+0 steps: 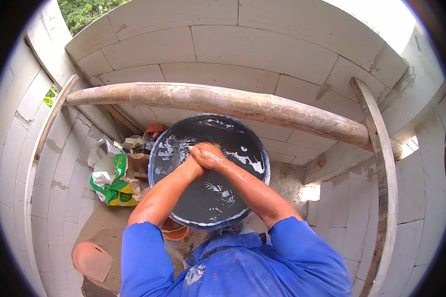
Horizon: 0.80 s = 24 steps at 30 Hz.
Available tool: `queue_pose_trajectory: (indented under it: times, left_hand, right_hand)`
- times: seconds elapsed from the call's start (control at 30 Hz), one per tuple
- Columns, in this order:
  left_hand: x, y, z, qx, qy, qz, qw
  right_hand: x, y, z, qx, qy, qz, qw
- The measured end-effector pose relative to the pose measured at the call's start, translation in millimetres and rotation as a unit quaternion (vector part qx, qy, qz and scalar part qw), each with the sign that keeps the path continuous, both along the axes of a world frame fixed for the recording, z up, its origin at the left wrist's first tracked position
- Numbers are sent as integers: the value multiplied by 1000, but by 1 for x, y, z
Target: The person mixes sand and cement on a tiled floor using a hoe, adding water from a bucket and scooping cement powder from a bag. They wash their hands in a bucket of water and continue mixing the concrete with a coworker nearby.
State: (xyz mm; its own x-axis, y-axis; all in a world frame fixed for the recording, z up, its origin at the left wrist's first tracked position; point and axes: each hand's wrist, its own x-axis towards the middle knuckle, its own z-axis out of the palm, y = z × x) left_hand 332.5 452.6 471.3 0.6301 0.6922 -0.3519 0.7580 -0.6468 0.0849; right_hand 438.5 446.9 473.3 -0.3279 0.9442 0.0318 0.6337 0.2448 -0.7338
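- Some dark water (203,195) fills a round tub (268,173).
- Right hand (211,157) clasps left hand (195,162) over it; left fingers' state, I cannot tell.

Dark grey water (203,200), blue shirt (252,272)

A tub (203,226) of water (210,200) stands before a person (243,272), a sack (118,180) at its left, sand (100,225) nearer; beyond, a pole (198,99) spans two planks (385,198) before a block wall (262,47).
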Motion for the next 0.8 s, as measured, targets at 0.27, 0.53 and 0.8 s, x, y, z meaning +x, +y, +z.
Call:
queue_pose_trajectory:
  times: [0.27, 0.53, 0.8]
  left_hand:
    - [22, -2, 5, -78, -451, 211, 864]
    - [52, 2, 32, -306, -621, 416, 590]
    - [12, 20, 40, -371, -560, 454, 585]
  right_hand:
    - [23, 42, -47, -259, 576, -329, 702]
    - [36, 19, -25, 121, 17, -178, 976]
    - [23, -34, 35, 119, -105, 32, 987]
